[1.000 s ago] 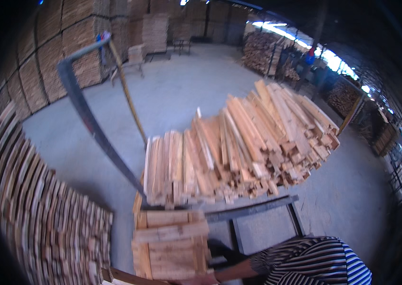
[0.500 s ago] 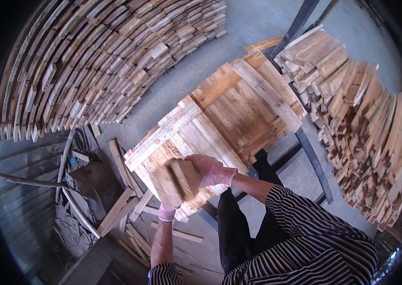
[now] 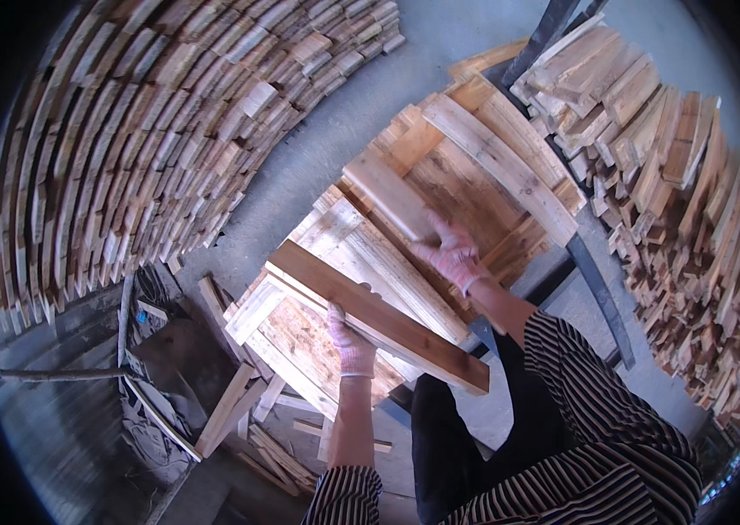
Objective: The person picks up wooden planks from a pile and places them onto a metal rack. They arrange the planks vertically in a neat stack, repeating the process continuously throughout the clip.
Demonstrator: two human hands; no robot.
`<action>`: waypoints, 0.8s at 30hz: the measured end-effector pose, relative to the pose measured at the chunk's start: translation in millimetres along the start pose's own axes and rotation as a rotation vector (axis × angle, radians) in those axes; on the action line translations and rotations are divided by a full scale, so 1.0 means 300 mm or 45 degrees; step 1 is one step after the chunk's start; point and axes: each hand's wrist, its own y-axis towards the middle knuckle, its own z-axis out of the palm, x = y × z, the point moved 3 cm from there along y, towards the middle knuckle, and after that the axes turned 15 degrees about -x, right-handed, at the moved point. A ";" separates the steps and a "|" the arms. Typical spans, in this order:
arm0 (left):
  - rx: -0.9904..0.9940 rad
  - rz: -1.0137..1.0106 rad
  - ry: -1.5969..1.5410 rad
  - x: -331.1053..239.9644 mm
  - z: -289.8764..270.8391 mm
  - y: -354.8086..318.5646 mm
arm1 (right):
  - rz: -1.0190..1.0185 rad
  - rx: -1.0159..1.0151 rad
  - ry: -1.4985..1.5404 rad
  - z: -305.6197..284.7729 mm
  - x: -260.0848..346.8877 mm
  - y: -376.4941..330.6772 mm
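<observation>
My left hand (image 3: pixel 352 345), in a pinkish knit glove, is closed around a long, thick wooden board (image 3: pixel 387 322). This board slants across the near part of the workbench top, over flat pale boards (image 3: pixel 287 328). Farther off and to the right, my gloved right hand (image 3: pixel 453 252) grips the near end of a shorter wooden board (image 3: pixel 387 194). That board lies over or just above the dividing strip beside a recessed wooden section (image 3: pixel 475 197); whether it touches is unclear. The fingertips of my right hand are partly hidden.
A tall stack of boards (image 3: pixel 160 131) fills the far left. At right, a heap of cut wood pieces (image 3: pixel 667 201) stands beside a dark metal leg (image 3: pixel 602 302). Loose offcuts (image 3: pixel 278 459) and a dark sheet (image 3: pixel 176 359) lie on the floor at lower left.
My hands were close together, holding blurred boards over the near left. They have parted: my right hand has carried a board away and to the right, while the left holds its board slantwise.
</observation>
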 end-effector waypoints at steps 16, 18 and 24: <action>-0.016 -0.152 0.089 0.197 0.262 0.108 | -0.342 0.495 0.330 -0.048 0.001 -0.138; -0.049 -0.179 0.043 0.196 0.259 0.163 | -0.411 0.336 0.023 -0.118 -0.011 -0.008; -0.163 -0.219 0.050 0.227 0.196 0.266 | -0.394 -0.023 -0.281 -0.020 -0.169 0.287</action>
